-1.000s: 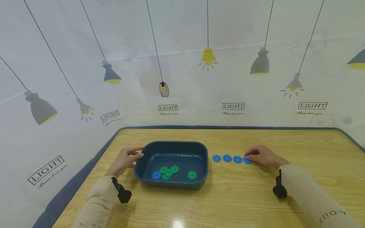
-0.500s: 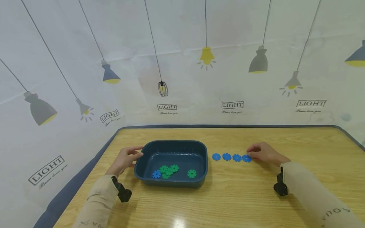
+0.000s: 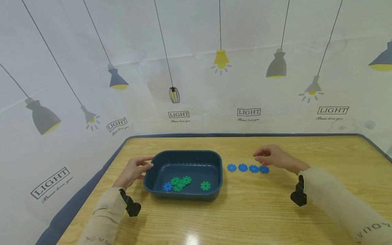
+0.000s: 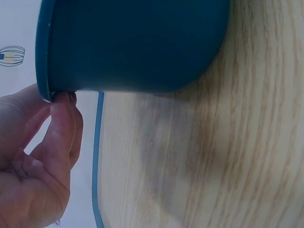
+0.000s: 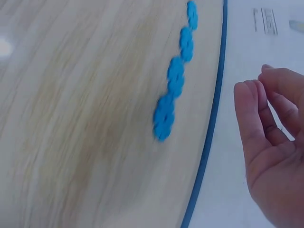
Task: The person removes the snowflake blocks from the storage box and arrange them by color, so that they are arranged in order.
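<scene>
Hovering just above the right end of the row, the right hand (image 3: 274, 157) has its fingers loosely bent, thumb near the fingertips, and nothing in its grasp! Below it, four blue discs (image 3: 245, 167) lie flat in a line on the wooden table (image 3: 245, 211), right of the tray (image 3: 183, 196). Over on the other side, the left hand (image 3: 131, 171) pinches the tray's rim at its left end, fingers bent. Inside, one blue piece (image 3: 165, 186) sits beside an overlapping green pile (image 3: 180, 184), with a lone green disc (image 3: 203, 185) well apart, towards the right!
</scene>
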{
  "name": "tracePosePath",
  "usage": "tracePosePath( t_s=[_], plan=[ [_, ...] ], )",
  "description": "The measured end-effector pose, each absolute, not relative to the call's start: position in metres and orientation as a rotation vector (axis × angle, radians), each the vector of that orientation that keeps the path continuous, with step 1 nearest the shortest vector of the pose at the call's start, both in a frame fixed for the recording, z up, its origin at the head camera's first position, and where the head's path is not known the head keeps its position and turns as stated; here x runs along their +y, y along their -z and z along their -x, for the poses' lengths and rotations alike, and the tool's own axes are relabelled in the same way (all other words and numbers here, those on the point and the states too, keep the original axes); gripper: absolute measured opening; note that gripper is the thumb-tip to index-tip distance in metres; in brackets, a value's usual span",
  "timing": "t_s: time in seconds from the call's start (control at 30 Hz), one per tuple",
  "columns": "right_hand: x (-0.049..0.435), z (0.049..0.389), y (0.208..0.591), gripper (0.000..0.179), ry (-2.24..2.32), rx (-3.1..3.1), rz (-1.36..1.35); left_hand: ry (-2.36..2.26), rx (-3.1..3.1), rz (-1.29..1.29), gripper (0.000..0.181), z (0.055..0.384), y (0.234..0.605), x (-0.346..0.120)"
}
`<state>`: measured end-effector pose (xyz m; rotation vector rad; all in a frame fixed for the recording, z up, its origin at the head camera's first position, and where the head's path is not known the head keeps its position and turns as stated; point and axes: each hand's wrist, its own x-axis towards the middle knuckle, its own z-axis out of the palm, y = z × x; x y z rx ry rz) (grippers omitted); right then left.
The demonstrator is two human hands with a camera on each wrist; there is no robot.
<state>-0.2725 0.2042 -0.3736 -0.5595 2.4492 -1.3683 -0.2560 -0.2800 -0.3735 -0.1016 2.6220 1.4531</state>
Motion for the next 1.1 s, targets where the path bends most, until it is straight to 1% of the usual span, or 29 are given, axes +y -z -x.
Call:
tracePosePath(
  t_s=[0.37, 0.67, 0.9, 1.1],
  plan=[
    [0.147, 0.263, 0.358, 0.028, 1.419, 2.363, 0.727, -1.456, 2.622, 0.106, 0.041, 0.259, 0.377, -0.28],
    [0.088, 0.262, 0.342, 0.023, 1.447, 2.274, 0.866, -1.447, 2.627, 0.112, 0.04, 0.258, 0.377, -0.282],
    [0.039, 0.265, 0.343, 0.018, 1.372, 2.217, 1.013, -1.474, 2.614, 0.099, 0.04, 0.259, 0.376, -0.282],
    [0.01, 0.269, 0.343, 0.015, 1.28, 2.234, 1.038, -1.479, 2.61, 0.097, 0.039, 0.258, 0.376, -0.282]
  ],
)
